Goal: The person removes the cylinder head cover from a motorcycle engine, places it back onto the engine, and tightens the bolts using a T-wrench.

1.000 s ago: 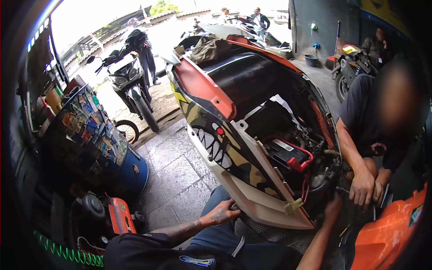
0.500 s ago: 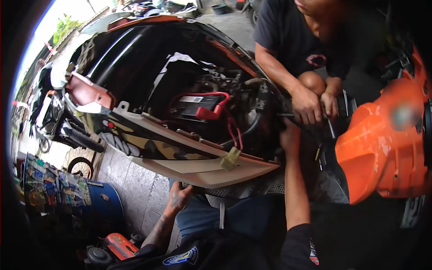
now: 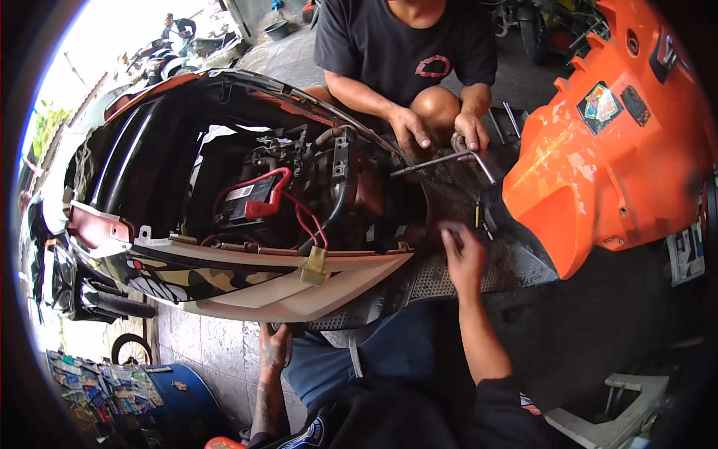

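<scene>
My right hand [image 3: 464,258] is over the scooter's black footboard [image 3: 437,283], thumb and fingers a little apart, with nothing visible in it. Below the lower edge of the pale side panel [image 3: 288,305], my left hand [image 3: 275,348] has its fingers curled around something dark that I cannot make out. The opened scooter body shows a battery [image 3: 243,200] with red cables and a yellowish connector [image 3: 313,267] hanging over the panel. Across from me, a co-worker's hand [image 3: 471,133] holds an L-shaped wrench [image 3: 441,161].
A large orange body panel [image 3: 576,172] stands at the right. Small tools, one yellow-handled screwdriver [image 3: 477,215], lie on the footboard. A blue drum [image 3: 187,396] stands lower left, and a pale frame-like stand [image 3: 613,411] lower right.
My view has turned right. My right hand has come away from the scooter's inner side to over the footboard. The co-worker's hands have moved apart, and the L-shaped wrench shows clearly.
</scene>
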Motion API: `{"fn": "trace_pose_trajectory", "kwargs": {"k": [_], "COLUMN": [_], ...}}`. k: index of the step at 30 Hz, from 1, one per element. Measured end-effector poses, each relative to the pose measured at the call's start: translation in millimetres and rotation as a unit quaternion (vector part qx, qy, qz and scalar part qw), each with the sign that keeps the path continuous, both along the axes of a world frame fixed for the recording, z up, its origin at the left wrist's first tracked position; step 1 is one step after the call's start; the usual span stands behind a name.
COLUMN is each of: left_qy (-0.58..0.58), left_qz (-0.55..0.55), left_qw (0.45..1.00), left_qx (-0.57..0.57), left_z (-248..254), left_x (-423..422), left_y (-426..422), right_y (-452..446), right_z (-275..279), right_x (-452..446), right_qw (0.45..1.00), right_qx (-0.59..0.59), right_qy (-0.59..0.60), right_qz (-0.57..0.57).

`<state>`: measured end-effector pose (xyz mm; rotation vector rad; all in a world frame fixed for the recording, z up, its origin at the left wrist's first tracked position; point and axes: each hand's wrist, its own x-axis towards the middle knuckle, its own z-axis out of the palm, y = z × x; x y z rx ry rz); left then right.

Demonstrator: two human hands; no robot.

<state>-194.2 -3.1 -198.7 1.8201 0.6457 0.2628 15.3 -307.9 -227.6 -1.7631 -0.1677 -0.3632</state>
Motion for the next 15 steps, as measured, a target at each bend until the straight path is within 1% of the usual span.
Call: {"fn": "trace_pose_trajectory", "kwargs": {"k": [1,2,3,5,6,7,10,11,13,14,15], "left_qy": [0.003,0.002,-0.010,-0.016,-0.028,-0.044,-0.051,-0.037,-0.017,-0.007,0.003], "left_qz": [0.019,0.014,0.018,0.014,0.009,0.005,0.014,-0.002,-0.003,0.007,0.001], "left_qw": [0.999,0.999,0.999,0.999,0.997,0.994,0.992,0.990,0.993,0.995,0.995], "left_qx": [-0.028,-0.030,-0.039,-0.047,-0.074,-0.102,-0.118,-0.139,-0.117,-0.102,-0.099], "left_z": [-2.0,-3.5,-4.7,-8.8,-12.4,-16.2,-21.5,-22.8,-36.2,-41.0,-40.9], "left_x": [-0.2,0.8,0.9,-2.3,-4.4,-2.7,-3.2,-5.2,-8.7,-13.0,-13.0], "left_y": [0.5,0.8,1.1,2.3,5.1,7.4,9.8,13.2,25.9,30.6,31.1], "right_y": [-9.7,-19.6,-28.6,-31.7,-31.3,-30.5,-25.6,-22.1,-16.2,-15.1,-15.2], "right_z": [-8.7,-21.8,-39.5,-57.3,-68.1,-70.3,-64.4,-61.4,-57.4,-56.6,-54.7], "right_x": [-18.7,-32.1,-43.5,-50.9,-52.8,-50.0,-27.3,-23.6,-27.2,-30.5,-29.4], "right_qw": [1.000,1.000,0.999,0.995,0.992,0.989,0.988,0.986,0.968,0.967,0.965], "right_qx": [0.007,0.005,-0.003,-0.009,-0.010,-0.011,0.005,0.009,-0.142,-0.140,-0.140], "right_qy": [-0.004,-0.005,0.007,0.025,0.031,0.033,0.051,0.058,-0.014,0.002,-0.005], "right_qz": [-0.020,-0.025,-0.054,-0.091,-0.119,-0.145,-0.146,-0.156,-0.205,-0.211,-0.220]}}
